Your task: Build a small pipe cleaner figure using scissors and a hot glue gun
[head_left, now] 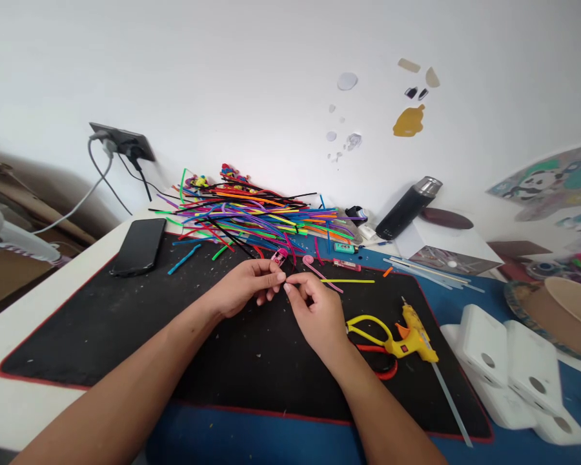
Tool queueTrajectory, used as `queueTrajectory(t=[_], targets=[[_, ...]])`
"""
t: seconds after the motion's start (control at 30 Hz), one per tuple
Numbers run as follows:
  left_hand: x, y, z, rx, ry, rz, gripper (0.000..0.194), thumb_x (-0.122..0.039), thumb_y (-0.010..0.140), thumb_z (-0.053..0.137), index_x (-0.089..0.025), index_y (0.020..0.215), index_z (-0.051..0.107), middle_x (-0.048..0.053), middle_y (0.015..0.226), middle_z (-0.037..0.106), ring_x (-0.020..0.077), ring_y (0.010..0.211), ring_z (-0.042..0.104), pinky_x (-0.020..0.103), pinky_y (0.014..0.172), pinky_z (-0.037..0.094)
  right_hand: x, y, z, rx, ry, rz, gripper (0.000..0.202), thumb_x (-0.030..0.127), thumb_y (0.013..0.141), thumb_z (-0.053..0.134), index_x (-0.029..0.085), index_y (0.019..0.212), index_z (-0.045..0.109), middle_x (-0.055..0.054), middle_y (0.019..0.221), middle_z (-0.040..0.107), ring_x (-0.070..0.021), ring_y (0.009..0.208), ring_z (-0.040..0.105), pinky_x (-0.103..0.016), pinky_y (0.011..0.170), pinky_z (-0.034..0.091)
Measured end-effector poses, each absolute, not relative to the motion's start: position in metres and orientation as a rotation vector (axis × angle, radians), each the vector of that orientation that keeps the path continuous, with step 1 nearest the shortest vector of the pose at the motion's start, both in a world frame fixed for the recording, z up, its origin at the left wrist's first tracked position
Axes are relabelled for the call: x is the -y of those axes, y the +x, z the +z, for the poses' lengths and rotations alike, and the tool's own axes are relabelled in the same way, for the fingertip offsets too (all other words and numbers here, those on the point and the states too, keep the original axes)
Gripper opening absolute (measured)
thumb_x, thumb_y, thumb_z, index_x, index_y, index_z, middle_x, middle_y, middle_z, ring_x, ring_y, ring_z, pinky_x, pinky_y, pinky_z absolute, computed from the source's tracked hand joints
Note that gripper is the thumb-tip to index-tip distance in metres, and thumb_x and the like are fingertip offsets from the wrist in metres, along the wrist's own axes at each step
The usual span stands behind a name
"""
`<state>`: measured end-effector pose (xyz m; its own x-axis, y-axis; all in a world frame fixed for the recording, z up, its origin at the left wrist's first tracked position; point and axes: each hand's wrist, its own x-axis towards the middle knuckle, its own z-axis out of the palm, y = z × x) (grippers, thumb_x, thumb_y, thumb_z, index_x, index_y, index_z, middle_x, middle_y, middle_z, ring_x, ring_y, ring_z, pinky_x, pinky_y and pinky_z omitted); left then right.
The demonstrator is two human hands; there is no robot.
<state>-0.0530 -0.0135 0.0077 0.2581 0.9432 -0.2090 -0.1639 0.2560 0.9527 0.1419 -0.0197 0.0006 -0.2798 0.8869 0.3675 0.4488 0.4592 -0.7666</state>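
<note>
My left hand [254, 284] and my right hand [317, 307] meet above the black desk mat [232, 381], thumbs and forefingers pinched together. Whatever lies between the fingertips is too small to make out; a thin dark strand shows just above them. Close behind my left fingers is a small pink object [279, 256]. A pink pipe cleaner [319, 272] with a coiled end lies past my right hand, beside a straight yellow pipe cleaner [353, 281]. Farther back spreads a heap of many-coloured pipe cleaners [261, 216].
Right of my right forearm lie a yellow glue gun [414, 336] with a glue stick in it, and yellow-handled [368, 323] and red-handled tools. White devices [508, 368], a black flask [409, 206] and lighters [346, 248] stand beyond. A phone [139, 247] rests at left.
</note>
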Motion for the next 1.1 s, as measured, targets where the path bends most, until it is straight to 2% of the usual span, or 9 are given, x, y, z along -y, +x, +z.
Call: queueTrajectory(t=[0.33,1.1], targets=[[0.0150,-0.0553,0.0120,-0.975,0.998,0.922,0.048,-0.058,0.076,0.089,-0.015,0.080,0.066,-0.001,0.072,0.063,0.0085,0.057,0.054,0.017,0.044,0.040,0.0185,0.1419,0.0003,1.865,-1.138,0.697,0.017,0.033,0.099,0.063,0.021,0.098,0.075,0.007,0.058,0.050,-0.0126,0.052,0.048,-0.026,0.057,0.039],[0.0145,-0.0561,0.0122,-0.972,1.019,0.882,0.044,-0.053,0.076,0.088,-0.015,0.078,0.067,-0.001,0.065,0.061,0.0086,0.053,0.053,0.017,0.043,0.037,0.0196,0.1423,0.0022,1.884,-1.104,0.714,0.015,0.031,0.098,0.064,0.022,0.103,0.075,0.008,0.057,0.049,-0.0121,0.051,0.049,-0.024,0.056,0.040]])
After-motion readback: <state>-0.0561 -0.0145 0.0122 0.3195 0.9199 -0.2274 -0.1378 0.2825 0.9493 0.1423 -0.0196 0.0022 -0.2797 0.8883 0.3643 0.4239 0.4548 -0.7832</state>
